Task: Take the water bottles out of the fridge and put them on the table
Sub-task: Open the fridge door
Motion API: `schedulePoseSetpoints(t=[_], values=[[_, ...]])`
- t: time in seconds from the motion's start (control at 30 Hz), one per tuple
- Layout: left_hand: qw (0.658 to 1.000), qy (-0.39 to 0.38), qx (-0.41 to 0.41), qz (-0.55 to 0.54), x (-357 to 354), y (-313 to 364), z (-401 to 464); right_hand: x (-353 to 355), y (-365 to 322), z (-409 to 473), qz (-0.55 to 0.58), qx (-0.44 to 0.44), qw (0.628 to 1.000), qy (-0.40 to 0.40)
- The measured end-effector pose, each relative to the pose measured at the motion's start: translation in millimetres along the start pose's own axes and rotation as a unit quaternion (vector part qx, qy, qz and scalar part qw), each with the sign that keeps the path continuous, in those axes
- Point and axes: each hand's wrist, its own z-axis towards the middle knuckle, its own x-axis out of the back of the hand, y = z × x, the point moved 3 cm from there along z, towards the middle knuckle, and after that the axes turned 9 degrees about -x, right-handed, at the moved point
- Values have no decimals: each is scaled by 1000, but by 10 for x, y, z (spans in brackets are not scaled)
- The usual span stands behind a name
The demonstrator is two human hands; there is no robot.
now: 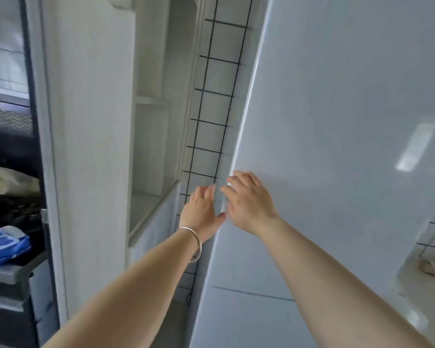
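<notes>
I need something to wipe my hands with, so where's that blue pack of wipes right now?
In the head view, the blue wipes pack lies at the far left edge on a grey shelf, left of the white cabinet.

This looks like a home kitchen. A tall pale fridge (337, 121) fills the right side, and white square wall tiles (215, 109) with dark grout run behind it. A white shelf unit (151, 121) stands in the middle, and a blue pack of wipes (5, 244) lies at the near left.

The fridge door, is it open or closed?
Closed, it seems: the door shows only its smooth front, no inside or bottles visible. Both hands, left and right, reach its edge.
</notes>
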Motion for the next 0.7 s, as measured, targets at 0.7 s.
schedulePoseSetpoints(t=[0.7], values=[[990,-129,-5,-64,-347,-142,212,-353,-299,258,-236,58,965,-100]])
